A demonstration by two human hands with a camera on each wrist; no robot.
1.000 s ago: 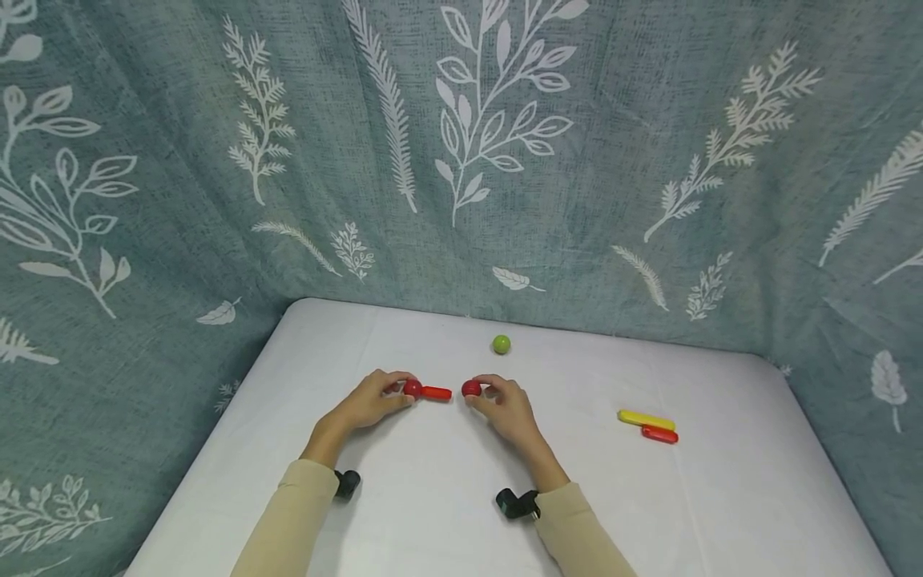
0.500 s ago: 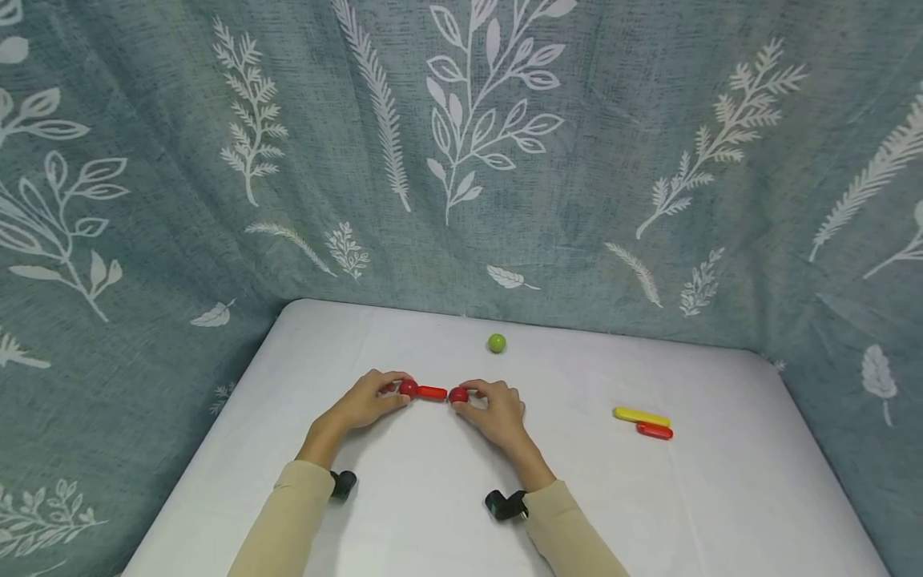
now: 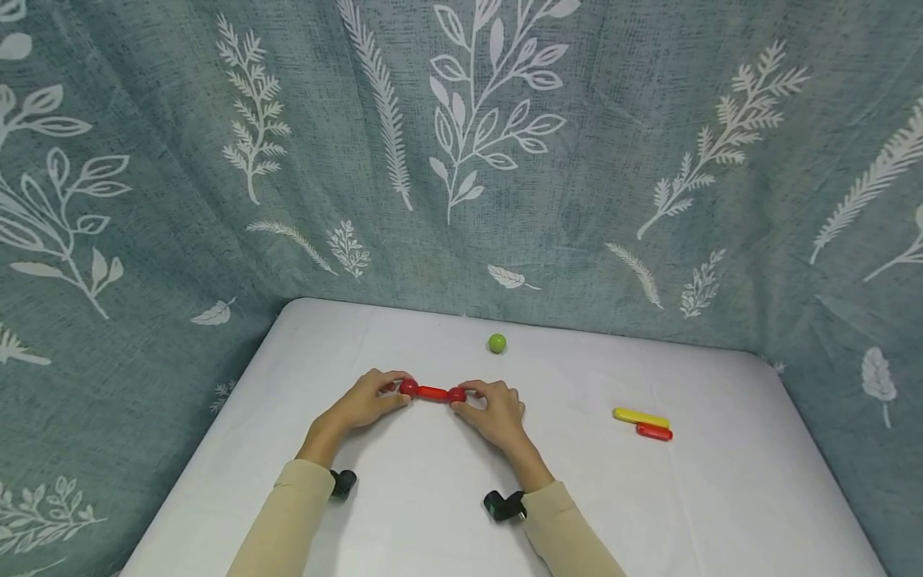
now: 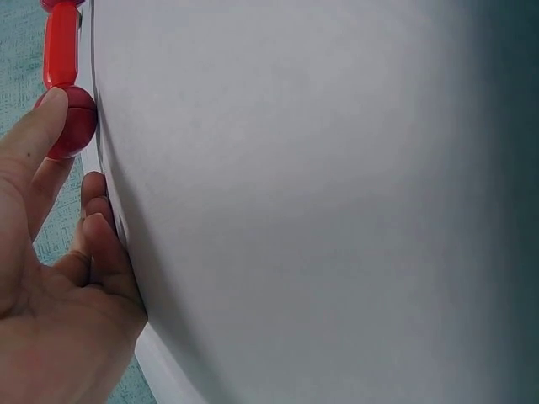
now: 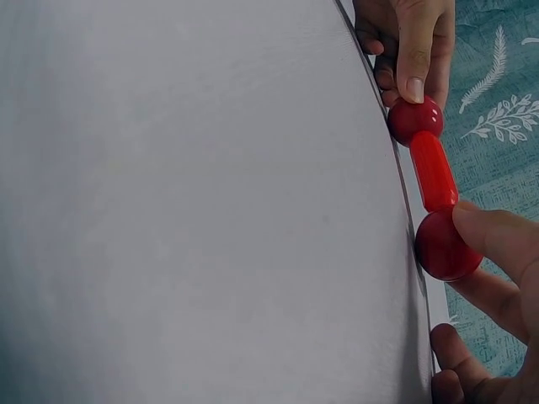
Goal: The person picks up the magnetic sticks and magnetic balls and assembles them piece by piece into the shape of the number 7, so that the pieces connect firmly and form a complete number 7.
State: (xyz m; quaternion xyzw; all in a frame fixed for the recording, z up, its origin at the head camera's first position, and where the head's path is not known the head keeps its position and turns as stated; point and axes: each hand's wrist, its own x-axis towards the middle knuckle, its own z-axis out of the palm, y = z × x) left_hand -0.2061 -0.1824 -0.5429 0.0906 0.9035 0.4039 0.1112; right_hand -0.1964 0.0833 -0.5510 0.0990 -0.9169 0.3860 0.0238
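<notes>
My left hand pinches a dark red ball between thumb and fingers. From that ball a bright red rod runs to the right, low over the white table. At the rod's other end is a second dark red ball, pinched by my right hand. Ball, rod and ball lie in one line, and in the right wrist view the rod's ends touch both balls. Part of each ball is hidden behind a thumb.
A green ball sits near the back of the white table. To the right lie a yellow rod and a shorter red rod, side by side. A patterned teal curtain hangs behind the table.
My right hand has moved left with its red ball, closing the gap to the rod's right end. The left hand keeps its pinch on the other ball.
</notes>
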